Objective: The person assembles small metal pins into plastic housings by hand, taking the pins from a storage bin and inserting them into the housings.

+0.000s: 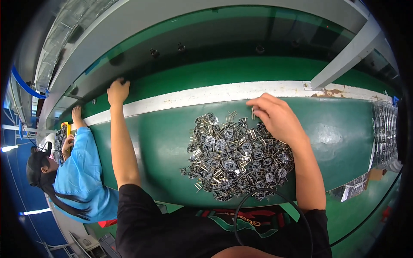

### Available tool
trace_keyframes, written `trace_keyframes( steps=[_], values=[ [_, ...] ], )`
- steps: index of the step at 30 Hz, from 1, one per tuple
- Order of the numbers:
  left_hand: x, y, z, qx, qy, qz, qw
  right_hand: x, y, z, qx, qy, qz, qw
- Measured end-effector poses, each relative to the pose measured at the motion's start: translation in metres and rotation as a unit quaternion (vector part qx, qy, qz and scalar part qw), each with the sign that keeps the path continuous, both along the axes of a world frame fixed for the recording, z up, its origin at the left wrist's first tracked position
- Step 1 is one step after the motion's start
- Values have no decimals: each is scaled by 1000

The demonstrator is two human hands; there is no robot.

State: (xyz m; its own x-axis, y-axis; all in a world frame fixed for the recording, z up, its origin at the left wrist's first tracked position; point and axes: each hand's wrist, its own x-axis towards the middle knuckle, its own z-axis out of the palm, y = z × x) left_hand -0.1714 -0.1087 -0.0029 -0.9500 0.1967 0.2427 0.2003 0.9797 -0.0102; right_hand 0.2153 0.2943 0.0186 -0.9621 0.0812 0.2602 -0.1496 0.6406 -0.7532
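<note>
A large heap of small round black parts with brass-coloured metal pins (230,161) lies on the green worktable (163,150) before me. My right hand (277,118) is over the heap's far right side, thumb and forefinger closed in a pinch. Thin pins of one small part (253,112) show at its fingertips; the hand hides the rest. Stretched far forward, my left hand (118,92) is over the green conveyor belt (189,75) beyond the white rail. Its fingers are curled, and whatever they hold is hidden.
A white rail (193,97) divides table and belt, with a grey post (344,58) at right. Several small parts (181,47) show farther back. Stacked clear trays (384,133) stand at right. A person in blue (86,172) works at left beside a yellow bin (68,127). A black cable (241,206) loops near me.
</note>
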Motion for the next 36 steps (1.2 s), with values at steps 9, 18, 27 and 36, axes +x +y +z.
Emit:
trace_keyframes(
  steps=[9,18,27,36],
  values=[
    [59,13,-24,198,62,-113,972,0,-21,4,-296,-28,-2,955],
    [206,139,29,425,-157,-376,808,8,-39,12,-173,85,-22,981],
    [287,174,48,483,-450,-342,669,7,-48,16,-34,186,-16,982],
    [293,170,39,534,-479,-289,634,3,-63,11,3,178,-34,983]
  ],
)
